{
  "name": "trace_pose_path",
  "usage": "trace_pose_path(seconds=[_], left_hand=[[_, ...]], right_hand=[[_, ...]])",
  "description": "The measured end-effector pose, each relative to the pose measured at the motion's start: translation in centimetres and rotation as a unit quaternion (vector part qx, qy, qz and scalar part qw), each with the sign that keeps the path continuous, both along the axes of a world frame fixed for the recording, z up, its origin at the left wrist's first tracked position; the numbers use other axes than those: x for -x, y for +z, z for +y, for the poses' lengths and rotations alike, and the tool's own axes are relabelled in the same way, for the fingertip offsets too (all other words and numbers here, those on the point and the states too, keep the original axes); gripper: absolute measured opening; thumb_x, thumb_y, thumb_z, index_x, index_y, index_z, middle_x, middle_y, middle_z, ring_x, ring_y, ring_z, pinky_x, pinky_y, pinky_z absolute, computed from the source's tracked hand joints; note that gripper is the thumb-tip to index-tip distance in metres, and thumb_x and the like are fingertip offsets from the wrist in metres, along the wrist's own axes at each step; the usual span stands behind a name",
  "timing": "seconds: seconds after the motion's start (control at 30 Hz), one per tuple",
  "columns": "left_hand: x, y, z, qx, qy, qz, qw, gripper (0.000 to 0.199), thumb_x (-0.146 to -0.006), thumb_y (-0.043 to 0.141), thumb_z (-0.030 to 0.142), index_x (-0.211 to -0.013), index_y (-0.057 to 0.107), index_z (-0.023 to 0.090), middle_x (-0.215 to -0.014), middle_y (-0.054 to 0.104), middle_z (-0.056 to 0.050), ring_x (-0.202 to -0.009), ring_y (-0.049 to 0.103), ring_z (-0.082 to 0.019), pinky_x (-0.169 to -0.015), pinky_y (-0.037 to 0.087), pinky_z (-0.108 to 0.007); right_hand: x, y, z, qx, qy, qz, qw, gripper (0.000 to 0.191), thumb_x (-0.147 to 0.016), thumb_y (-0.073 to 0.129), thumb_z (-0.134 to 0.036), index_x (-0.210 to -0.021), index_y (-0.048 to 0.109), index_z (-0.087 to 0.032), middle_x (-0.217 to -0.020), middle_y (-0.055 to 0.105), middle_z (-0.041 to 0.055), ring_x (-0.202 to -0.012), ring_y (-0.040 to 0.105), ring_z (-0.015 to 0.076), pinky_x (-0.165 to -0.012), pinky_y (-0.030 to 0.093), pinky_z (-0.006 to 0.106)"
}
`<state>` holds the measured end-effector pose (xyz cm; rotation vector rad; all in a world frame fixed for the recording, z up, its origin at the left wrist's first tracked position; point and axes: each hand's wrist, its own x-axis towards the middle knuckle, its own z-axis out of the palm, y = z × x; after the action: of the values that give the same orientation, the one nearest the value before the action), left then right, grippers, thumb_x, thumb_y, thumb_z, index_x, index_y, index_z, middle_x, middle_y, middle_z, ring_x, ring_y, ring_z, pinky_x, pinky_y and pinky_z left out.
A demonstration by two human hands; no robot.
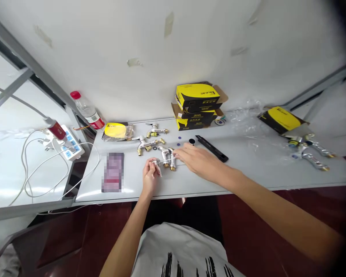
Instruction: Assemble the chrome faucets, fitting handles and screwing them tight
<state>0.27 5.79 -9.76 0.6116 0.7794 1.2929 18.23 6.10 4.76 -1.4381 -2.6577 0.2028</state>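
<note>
My left hand (150, 175) is closed round a small chrome faucet handle (158, 168), held low above the table near its front edge. From the right, my right hand (193, 158) pinches a thin metal rod (167, 159), whose far end reaches the handle; its grip end is hidden by my fingers. Just behind the rod lie chrome faucet bodies (163, 153) with brass ends. Further left are two more faucets (143, 145), (154, 130) with levers, and a small black ring (155, 148). A round black-faced cap (192, 141) and small blue discs (178, 145) lie beyond my right hand.
Yellow-black boxes (197, 102) are stacked against the wall. A black utility knife (212, 149) lies right of centre. Plastic wrap (248, 119), another box (284, 120) and faucets (314, 154) occupy the right. Left are a bottle (88, 111), a blurred flat item (113, 172) and a power strip (70, 144).
</note>
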Motion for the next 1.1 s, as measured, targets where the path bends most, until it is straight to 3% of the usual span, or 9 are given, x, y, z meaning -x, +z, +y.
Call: trace_pose_path(seconds=[0.17, 0.3, 0.5, 0.6, 0.7, 0.8, 0.87, 1.0, 1.1], left_hand=[[0.0, -0.1, 0.0, -0.001, -0.004, -0.002, 1.0, 0.046, -0.082, 0.065, 0.059, -0.101, 0.06, 0.017, -0.054, 0.046, 0.005, -0.05, 0.042, -0.009, -0.052, 0.034, -0.023], [-0.1, 0.1, -0.1, 0.0, -0.002, 0.002, 1.0, 0.048, -0.081, 0.066, 0.06, -0.101, 0.059, 0.017, -0.054, 0.045, 0.006, -0.05, 0.041, -0.009, -0.052, 0.034, -0.023], [0.0, 0.2, -0.1, 0.005, -0.001, 0.009, 1.0, 0.049, -0.08, 0.066, 0.061, -0.102, 0.059, 0.018, -0.055, 0.044, 0.006, -0.05, 0.041, -0.009, -0.053, 0.034, -0.023], [-0.1, 0.2, -0.1, 0.005, 0.004, 0.009, 1.0, 0.047, -0.081, 0.065, 0.06, -0.101, 0.059, 0.018, -0.057, 0.044, 0.006, -0.051, 0.041, -0.009, -0.053, 0.034, -0.022], [-0.2, 0.3, -0.1, 0.005, 0.017, 0.01, 1.0, 0.042, -0.084, 0.064, 0.057, -0.1, 0.061, 0.018, -0.063, 0.046, 0.005, -0.054, 0.041, -0.008, -0.054, 0.035, -0.021], [-0.3, 0.4, 0.0, 0.009, 0.039, 0.016, 0.999, 0.038, -0.085, 0.063, 0.053, -0.099, 0.063, 0.018, -0.069, 0.047, 0.004, -0.056, 0.041, -0.007, -0.054, 0.034, -0.02], [-0.3, 0.4, 0.0, 0.01, 0.043, 0.03, 0.999, 0.036, -0.088, 0.059, 0.051, -0.101, 0.064, 0.018, -0.067, 0.046, 0.004, -0.056, 0.041, -0.007, -0.053, 0.034, -0.021], [-0.1, 0.8, -0.4, -0.029, -0.013, 0.088, 0.996, 0.039, -0.092, 0.046, 0.047, -0.112, 0.062, 0.017, -0.062, 0.049, 0.003, -0.055, 0.045, -0.011, -0.055, 0.038, -0.024], [-0.1, 1.3, -0.9, -0.079, -0.054, 0.191, 0.977, 0.042, -0.095, 0.044, 0.045, -0.125, 0.059, 0.02, -0.094, 0.067, -0.005, -0.08, 0.06, -0.016, -0.073, 0.047, -0.028]], right_hand=[[-0.1, 0.1, 0.3, 0.035, 0.0, 0.01, 0.999, 0.029, -0.098, 0.039, -0.016, -0.119, 0.06, -0.019, -0.11, 0.065, 0.0089, -0.093, 0.061, 0.0187, -0.079, 0.047, 0.03], [-0.2, -0.3, 0.4, 0.028, 0.009, 0.018, 0.999, 0.027, -0.099, 0.039, -0.02, -0.109, 0.064, -0.016, -0.103, 0.065, 0.0094, -0.098, 0.058, 0.0215, -0.083, 0.049, 0.034], [-0.6, -0.6, 0.1, 0.055, -0.006, 0.065, 0.996, 0.029, -0.098, 0.039, -0.018, -0.111, 0.065, -0.021, -0.11, 0.065, 0.0073, -0.087, 0.064, 0.0172, -0.077, 0.049, 0.029], [-1.3, -0.9, 0.8, 0.06, -0.053, 0.115, 0.99, 0.026, -0.098, 0.042, -0.027, -0.11, 0.065, -0.02, -0.112, 0.066, 0.0083, -0.096, 0.065, 0.0203, -0.085, 0.05, 0.033], [-2.3, -1.7, 2.4, 0.063, -0.151, 0.163, 0.973, 0.027, -0.096, 0.045, -0.029, -0.11, 0.064, -0.017, -0.113, 0.068, 0.0105, -0.104, 0.063, 0.0235, -0.094, 0.048, 0.037], [-3.0, -2.8, 4.0, 0.071, -0.236, 0.213, 0.945, 0.028, -0.093, 0.046, -0.027, -0.112, 0.062, -0.014, -0.116, 0.066, 0.0132, -0.107, 0.061, 0.0236, -0.097, 0.046, 0.038], [-2.8, -3.3, 4.1, 0.071, -0.256, 0.23, 0.936, 0.026, -0.093, 0.045, -0.029, -0.107, 0.061, -0.014, -0.114, 0.066, 0.0125, -0.103, 0.061, 0.022, -0.095, 0.046, 0.037], [-0.4, -4.4, 1.6, 0.17, -0.248, 0.271, 0.914, 0.03, -0.09, 0.052, -0.049, -0.086, 0.052, -0.019, -0.088, 0.063, 0.0032, -0.079, 0.056, 0.016, -0.078, 0.047, 0.032], [1.6, -5.2, -0.7, 0.261, -0.209, 0.311, 0.889, 0.035, -0.086, 0.057, -0.051, -0.082, 0.04, -0.021, -0.083, 0.058, -0.0009, -0.073, 0.052, 0.0132, -0.074, 0.046, 0.03]])
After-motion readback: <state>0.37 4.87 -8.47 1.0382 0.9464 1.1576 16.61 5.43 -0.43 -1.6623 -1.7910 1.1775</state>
